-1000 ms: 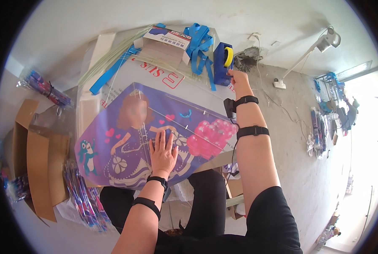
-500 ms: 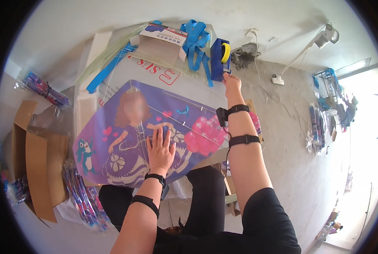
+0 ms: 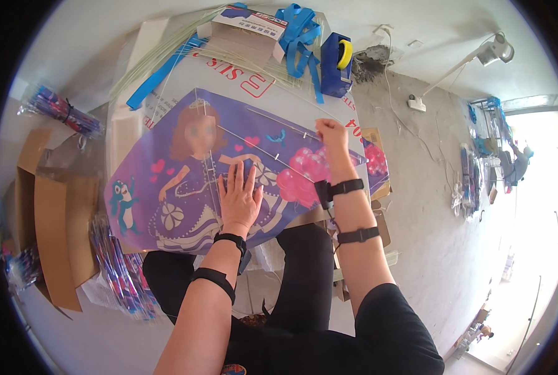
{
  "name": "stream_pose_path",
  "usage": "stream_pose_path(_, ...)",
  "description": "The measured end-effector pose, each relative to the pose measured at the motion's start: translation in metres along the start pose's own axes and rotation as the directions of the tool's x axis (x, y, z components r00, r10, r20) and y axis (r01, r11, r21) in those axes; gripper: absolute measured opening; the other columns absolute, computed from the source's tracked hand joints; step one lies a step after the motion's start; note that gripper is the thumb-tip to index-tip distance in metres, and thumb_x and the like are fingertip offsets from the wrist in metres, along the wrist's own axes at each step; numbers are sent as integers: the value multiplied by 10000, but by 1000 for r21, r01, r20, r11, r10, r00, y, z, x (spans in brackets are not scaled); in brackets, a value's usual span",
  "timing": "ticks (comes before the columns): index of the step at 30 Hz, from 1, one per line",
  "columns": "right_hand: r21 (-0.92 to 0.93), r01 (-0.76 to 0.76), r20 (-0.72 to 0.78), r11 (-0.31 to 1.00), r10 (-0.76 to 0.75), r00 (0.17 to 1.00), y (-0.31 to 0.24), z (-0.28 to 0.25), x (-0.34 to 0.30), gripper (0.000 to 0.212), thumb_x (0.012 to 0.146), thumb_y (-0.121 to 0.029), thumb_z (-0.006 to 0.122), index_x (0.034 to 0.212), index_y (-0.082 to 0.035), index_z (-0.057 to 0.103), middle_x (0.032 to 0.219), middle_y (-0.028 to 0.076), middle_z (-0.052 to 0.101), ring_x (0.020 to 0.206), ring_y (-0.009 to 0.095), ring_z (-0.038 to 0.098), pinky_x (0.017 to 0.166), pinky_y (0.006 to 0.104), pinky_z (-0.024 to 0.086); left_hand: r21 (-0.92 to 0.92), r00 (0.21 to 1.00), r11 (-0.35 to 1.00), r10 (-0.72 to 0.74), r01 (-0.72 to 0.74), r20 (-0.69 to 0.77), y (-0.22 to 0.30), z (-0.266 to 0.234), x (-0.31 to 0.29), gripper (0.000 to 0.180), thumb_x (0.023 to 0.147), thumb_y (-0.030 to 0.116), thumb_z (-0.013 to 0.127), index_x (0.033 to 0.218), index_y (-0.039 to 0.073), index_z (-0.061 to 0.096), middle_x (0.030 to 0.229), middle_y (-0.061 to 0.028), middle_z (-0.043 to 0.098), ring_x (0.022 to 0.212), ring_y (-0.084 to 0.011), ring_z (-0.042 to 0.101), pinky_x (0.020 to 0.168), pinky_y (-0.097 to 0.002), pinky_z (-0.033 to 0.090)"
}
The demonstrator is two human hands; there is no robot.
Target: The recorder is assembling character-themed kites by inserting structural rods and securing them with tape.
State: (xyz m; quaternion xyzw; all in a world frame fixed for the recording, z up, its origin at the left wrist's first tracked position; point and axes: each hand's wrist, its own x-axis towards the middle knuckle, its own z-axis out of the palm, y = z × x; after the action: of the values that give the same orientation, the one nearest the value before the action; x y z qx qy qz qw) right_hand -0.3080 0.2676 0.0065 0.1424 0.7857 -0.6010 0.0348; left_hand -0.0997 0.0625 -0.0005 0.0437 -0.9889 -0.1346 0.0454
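Note:
A purple kite (image 3: pixel 148 150), printed with a figure in a gown and pink balloons, lies spread in front of me. Thin rods (image 3: pixel 257 147) with small white fittings run across it. My left hand (image 3: pixel 239 199) rests flat on its middle, fingers stretched out, over the upright rod. Above the kite's right part, my right hand (image 3: pixel 334 139) is closed in a pinch; whatever sits between its fingertips is too small to make out. Beyond that hand stands a blue tape dispenser (image 3: pixel 335 80) with a yellow roll (image 3: pixel 345 55).
Under the kite is a white printed board (image 3: pixel 229 72). Blue ribbon (image 3: pixel 297 47), an opened small carton (image 3: pixel 244 42) and thin pale sticks (image 3: pixel 138 75) lie at its far side. An open cardboard box (image 3: pixel 54 231) and wrapped bundles (image 3: pixel 119 275) are at left. A grey wall (image 3: pixel 410 206) rises at right.
My right hand has left the front of the tape dispenser and come back toward me over the kite, still pinched. The left hand stays flat on the kite. The view has shifted slightly.

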Motion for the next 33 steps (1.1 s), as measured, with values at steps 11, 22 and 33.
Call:
stream_pose_path(11, -161, -60, -8, 985, 59, 998, -1, 22, -30, 222, 788, -68, 680, 989, 17, 640, 737, 69, 663, 616, 117, 646, 517, 240, 486, -26, 1000, 1000, 8, -8, -1, 6, 0, 2, 535, 908, 363, 507, 1400, 181, 405, 1485, -103, 322, 1381, -280, 272, 1113, -513, 206)
stream_pose_path(22, -147, -78, -102, 986, 64, 993, 0, 30, -28, 282, 760, -37, 698, 973, 7, 518, 741, 90, 659, 602, 155, 662, 516, 272, 505, -20, 1000, 1000, 3, -3, 3, 6, 0, 2, 539, 910, 378, 498, 1406, 189, 401, 1492, -96, 312, 1389, -271, 256, 1125, -506, 179)
stream_pose_path(33, -248, -144, -142, 958, 111, 984, -9, 32, -22, 290, 735, -44, 695, 945, 7, 501, 748, 110, 625, 558, 186, 659, 508, 303, 510, -14, 1000, 1000, 7, -7, -2, 6, 2, 2, 521, 916, 393, 479, 1393, 189, 426, 1493, -93, 308, 1386, -271, 257, 1129, -504, 173)
